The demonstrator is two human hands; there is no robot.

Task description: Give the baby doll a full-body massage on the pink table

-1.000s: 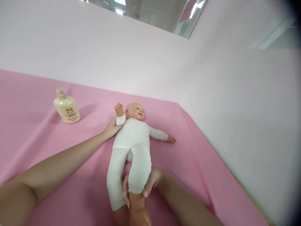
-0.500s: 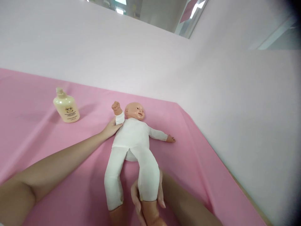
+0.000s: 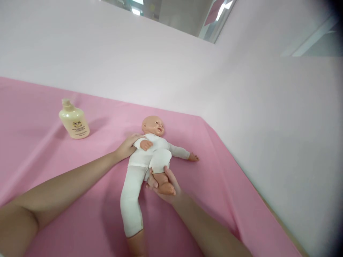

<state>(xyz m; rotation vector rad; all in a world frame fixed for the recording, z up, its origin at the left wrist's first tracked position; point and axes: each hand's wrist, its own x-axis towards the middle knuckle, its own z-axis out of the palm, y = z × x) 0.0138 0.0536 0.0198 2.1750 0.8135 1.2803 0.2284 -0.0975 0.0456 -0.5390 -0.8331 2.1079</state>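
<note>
Head view: a baby doll (image 3: pixel 150 153) in white lies face up on a pink cloth (image 3: pixel 227 185). Left hand (image 3: pixel 128 145) rests flat at its shoulder; right hand (image 3: pixel 163 184) clasps 1 bent leg. A cream bottle (image 3: pixel 73 121) stands well apart.

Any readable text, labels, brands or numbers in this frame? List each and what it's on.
Nothing can be quoted.
Cream bottle: a dark emblem with lines of small print below it on the front, too small and blurred to read.
Doll, its white suit, and the pink cloth: no print visible.
Left hand and right hand: no markings.
</note>
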